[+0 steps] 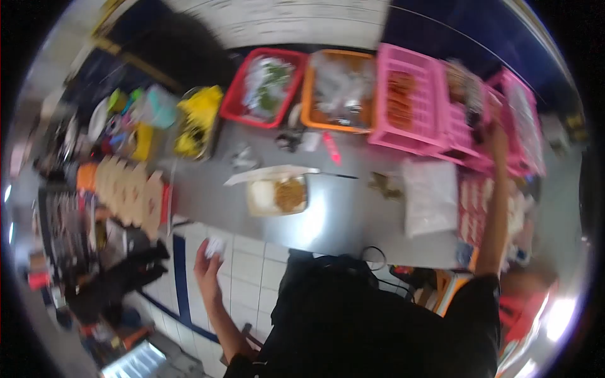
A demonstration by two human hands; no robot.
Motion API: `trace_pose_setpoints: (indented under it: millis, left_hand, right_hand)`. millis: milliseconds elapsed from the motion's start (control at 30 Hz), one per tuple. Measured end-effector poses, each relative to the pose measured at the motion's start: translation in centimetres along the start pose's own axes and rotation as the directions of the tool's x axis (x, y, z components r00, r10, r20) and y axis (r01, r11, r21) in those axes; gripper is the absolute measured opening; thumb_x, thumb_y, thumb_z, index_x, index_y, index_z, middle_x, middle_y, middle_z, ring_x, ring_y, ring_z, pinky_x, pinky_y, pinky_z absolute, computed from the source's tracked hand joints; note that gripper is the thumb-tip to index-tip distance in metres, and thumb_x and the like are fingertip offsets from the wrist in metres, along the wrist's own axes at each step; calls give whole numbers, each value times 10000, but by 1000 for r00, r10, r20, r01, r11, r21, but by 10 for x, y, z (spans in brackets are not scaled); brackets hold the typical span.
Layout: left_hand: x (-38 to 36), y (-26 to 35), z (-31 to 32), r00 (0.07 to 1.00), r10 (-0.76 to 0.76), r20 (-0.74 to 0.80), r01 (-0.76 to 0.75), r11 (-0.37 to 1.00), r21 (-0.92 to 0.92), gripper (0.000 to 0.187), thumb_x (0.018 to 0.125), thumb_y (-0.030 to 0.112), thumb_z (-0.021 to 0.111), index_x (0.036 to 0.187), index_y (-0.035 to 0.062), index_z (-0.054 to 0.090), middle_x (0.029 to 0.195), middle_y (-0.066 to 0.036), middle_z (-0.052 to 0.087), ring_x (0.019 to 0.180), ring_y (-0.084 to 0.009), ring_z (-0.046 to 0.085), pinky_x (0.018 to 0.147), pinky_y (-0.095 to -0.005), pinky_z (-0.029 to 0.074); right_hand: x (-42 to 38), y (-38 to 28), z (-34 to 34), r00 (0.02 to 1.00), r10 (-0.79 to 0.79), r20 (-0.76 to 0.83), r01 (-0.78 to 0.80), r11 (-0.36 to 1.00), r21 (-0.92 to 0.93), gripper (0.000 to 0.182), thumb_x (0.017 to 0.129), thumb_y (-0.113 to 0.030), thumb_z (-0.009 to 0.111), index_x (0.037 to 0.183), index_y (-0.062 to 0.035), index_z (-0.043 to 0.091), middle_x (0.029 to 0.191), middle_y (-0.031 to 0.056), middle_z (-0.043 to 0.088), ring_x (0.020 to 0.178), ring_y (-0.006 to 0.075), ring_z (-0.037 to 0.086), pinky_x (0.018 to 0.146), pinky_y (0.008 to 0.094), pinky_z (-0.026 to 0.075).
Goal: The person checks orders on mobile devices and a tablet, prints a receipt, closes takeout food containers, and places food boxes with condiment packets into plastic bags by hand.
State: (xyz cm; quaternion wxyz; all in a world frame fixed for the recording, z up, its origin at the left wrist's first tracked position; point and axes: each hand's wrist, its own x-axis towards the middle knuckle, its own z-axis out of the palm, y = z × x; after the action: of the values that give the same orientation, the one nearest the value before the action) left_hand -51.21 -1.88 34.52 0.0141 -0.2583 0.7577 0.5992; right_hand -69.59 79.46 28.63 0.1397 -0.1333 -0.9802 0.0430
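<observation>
My left hand is held out over the floor in front of the metal table. Thumb and fingers pinch a small white piece with faint marks, like a slip of paper or a packet. On the table lies an open takeaway box with white rice and a brown crumbly food, its lid folded back. My right arm stretches far to the right. My right hand reaches into the pink baskets, its fingers blurred among the packed goods there.
Along the back stand a red basket of bagged greens, an orange basket and a tray of yellow bags. A white plastic pack lies right of a pink marker. Folded cartons stack at the left.
</observation>
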Motion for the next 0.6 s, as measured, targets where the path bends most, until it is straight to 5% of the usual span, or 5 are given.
trace_pose_setpoints:
  millis: [167, 233, 300, 400, 600]
  left_hand:
    - [3, -20, 4, 1000, -18, -7, 18, 998, -54, 505, 928, 148, 662, 1398, 34, 515, 1214, -89, 625, 1071, -156, 598, 881, -284, 480]
    - [-4, -28, 11, 999, -40, -12, 39, 996, -78, 517, 912, 156, 695, 1383, 29, 526, 1193, -91, 635, 1066, -159, 601, 875, -286, 482]
    - [-9, -34, 16, 997, -76, -12, 75, 992, -97, 515, 907, 152, 703, 1375, 24, 532, 1145, -81, 643, 1009, -147, 606, 848, -280, 485]
    - [-21, -33, 22, 999, -49, -24, 45, 991, -126, 511, 908, 134, 700, 1375, 15, 528, 1125, -81, 643, 986, -142, 604, 842, -277, 485]
    - [-53, -42, 12, 991, -74, -109, 60, 991, -121, 520, 910, 106, 689, 1389, 4, 513, 1085, -97, 638, 974, -156, 600, 870, -284, 475]
  right_hand:
    - [-55, -161, -69, 928, -308, 210, 65, 688, 722, 202, 956, -162, 606, 1057, 12, 580, 890, 112, 695, 791, 190, 668, 732, 337, 532]
    - [-93, -227, -32, 801, -408, 437, -268, 409, 872, 122, 916, -51, 628, 1019, -3, 582, 880, 84, 688, 847, 161, 666, 805, 311, 545]
    - [-135, -297, 33, 613, -517, 598, -394, 455, 798, 160, 879, -106, 701, 969, -32, 591, 853, 40, 635, 826, 136, 632, 739, 287, 520]
    - [-178, -425, 76, 637, -643, 426, -434, 158, 887, 214, 860, -171, 761, 911, -43, 597, 827, 37, 630, 799, 131, 623, 712, 288, 508]
    - [-176, -559, 106, 594, -749, 294, 80, 419, 905, 224, 801, -98, 736, 972, -10, 621, 850, 143, 676, 809, 250, 684, 745, 359, 534]
